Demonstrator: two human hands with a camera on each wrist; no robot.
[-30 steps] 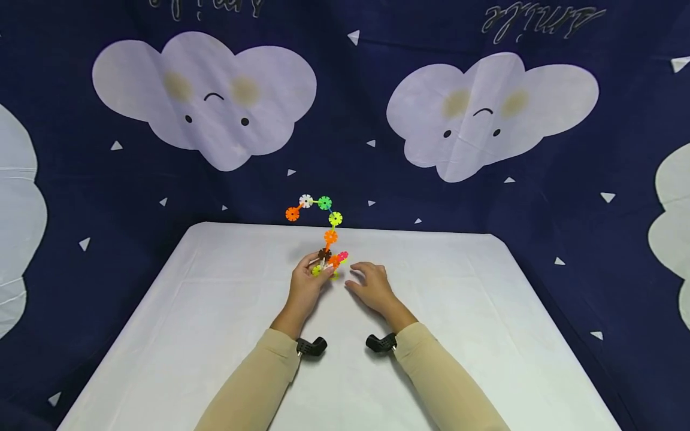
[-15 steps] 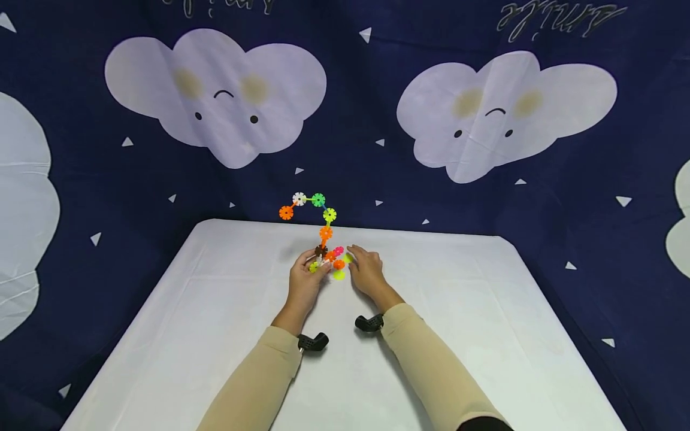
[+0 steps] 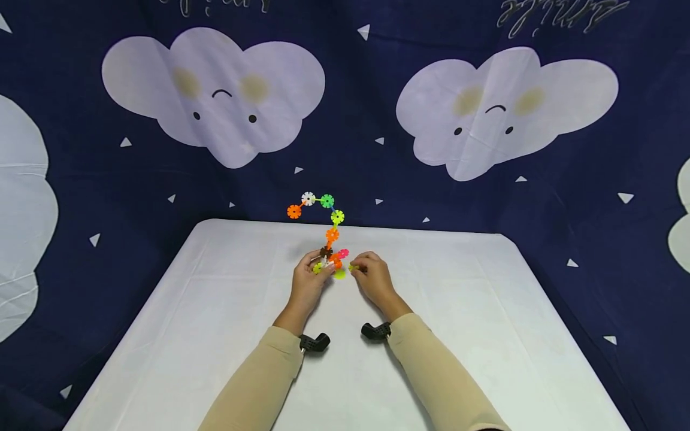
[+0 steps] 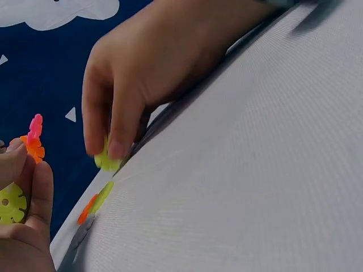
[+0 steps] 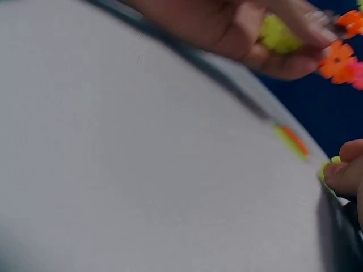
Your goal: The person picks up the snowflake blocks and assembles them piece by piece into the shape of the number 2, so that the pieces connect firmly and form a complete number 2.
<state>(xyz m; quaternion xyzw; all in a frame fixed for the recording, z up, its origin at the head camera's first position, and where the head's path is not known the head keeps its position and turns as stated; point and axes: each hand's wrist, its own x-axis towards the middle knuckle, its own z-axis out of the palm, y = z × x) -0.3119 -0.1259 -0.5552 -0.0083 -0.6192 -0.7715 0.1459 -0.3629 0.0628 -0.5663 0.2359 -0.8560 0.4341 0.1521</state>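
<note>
My left hand [image 3: 308, 286] grips the lower end of a chain of interlocking snowflake discs [image 3: 332, 235]. Upward from the fingers it bends to the left, through brown, orange, yellow, green and white to an orange disc [image 3: 293, 211] at the tip. A pink disc [image 3: 344, 253] sticks out to the right near the grip. To the right, my right hand [image 3: 375, 281] pinches a yellow-green disc [image 4: 105, 162] between thumb and fingers, apart from the chain. Below and between the hands, a loose yellow-green disc [image 4: 102, 196] and an orange disc [image 4: 87, 208] lie together on the table.
The white-covered table [image 3: 458, 287] reaches back to a dark blue curtain [image 3: 356, 108] printed with white clouds and triangles. A black wrist camera mount [image 3: 315, 343] sits at the left cuff, another mount [image 3: 375, 331] at the right.
My right hand reached forward to the loose discs, picked up a yellow-green one and drew slightly back. The left hand kept its hold, the chain swaying slightly.
</note>
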